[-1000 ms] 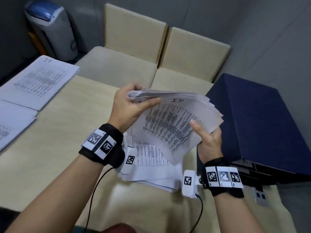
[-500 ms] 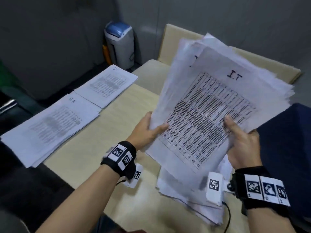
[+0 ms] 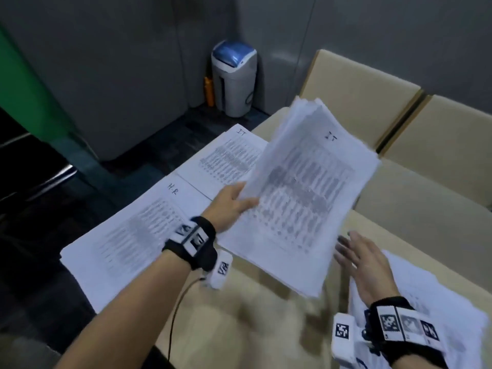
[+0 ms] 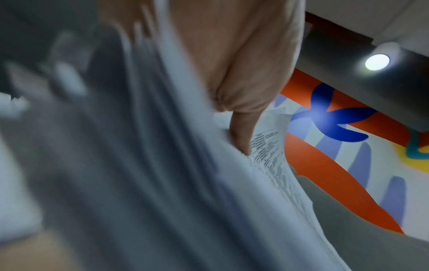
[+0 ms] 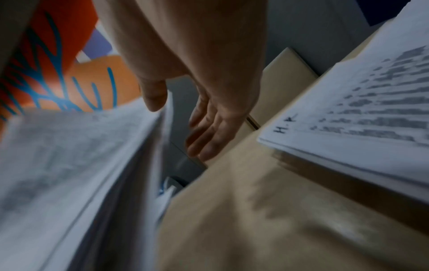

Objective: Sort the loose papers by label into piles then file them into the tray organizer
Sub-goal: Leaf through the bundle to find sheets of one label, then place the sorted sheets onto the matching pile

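Right hand (image 3: 368, 265) has let go, fingers spread; left hand (image 3: 231, 202) fingers pinch IT sheaf (image 3: 300, 193).

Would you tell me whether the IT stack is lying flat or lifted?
Lifted: the left hand holds the stack tilted above the table.

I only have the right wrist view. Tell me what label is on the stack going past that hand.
Observer: The top sheet of the held stack is marked IT, legible only in the head view.
Operator: Say who is carrying it.
Observer: The left hand alone grips it at its left edge, thumb on top; the right hand is open and off the paper.
Operator: Report where an IT pile sits.
Observer: An IT pile lies at the table's far left corner, just beyond the HR pile.
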`<act>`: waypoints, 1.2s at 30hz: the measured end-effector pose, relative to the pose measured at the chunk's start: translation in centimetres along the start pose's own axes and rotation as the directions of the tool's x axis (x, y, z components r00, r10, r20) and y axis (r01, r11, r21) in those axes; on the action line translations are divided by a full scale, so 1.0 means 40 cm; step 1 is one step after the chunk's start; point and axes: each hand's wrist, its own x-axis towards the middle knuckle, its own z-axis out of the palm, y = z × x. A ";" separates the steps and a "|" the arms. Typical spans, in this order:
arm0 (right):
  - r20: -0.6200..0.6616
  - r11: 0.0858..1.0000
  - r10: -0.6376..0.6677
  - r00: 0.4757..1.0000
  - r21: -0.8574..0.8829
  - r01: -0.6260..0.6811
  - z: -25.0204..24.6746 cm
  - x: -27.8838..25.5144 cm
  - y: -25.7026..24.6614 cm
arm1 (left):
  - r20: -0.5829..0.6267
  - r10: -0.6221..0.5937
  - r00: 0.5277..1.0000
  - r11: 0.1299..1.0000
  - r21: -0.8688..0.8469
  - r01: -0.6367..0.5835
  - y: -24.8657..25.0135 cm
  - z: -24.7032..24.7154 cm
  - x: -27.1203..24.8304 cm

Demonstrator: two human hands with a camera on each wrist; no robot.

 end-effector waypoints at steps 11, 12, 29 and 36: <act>-0.118 0.780 0.140 0.983 -0.598 -0.182 0.031 0.071 0.260 | -0.058 -0.194 0.979 0.981 -0.030 0.193 -0.074 -0.459 0.411; -0.119 0.773 0.152 0.981 -0.604 -0.193 0.032 0.076 0.258 | -0.068 -0.240 0.968 0.970 0.017 0.241 -0.102 -0.470 0.438; -0.175 0.939 0.028 0.984 -0.334 -0.086 -0.022 0.024 0.144 | -0.440 0.070 0.895 0.767 0.598 0.234 -0.169 -0.186 0.394; -0.493 0.907 -0.150 0.857 -0.414 -0.079 -0.334 -0.068 0.129 | 0.172 -0.104 0.980 0.914 0.404 0.026 -0.117 0.358 0.091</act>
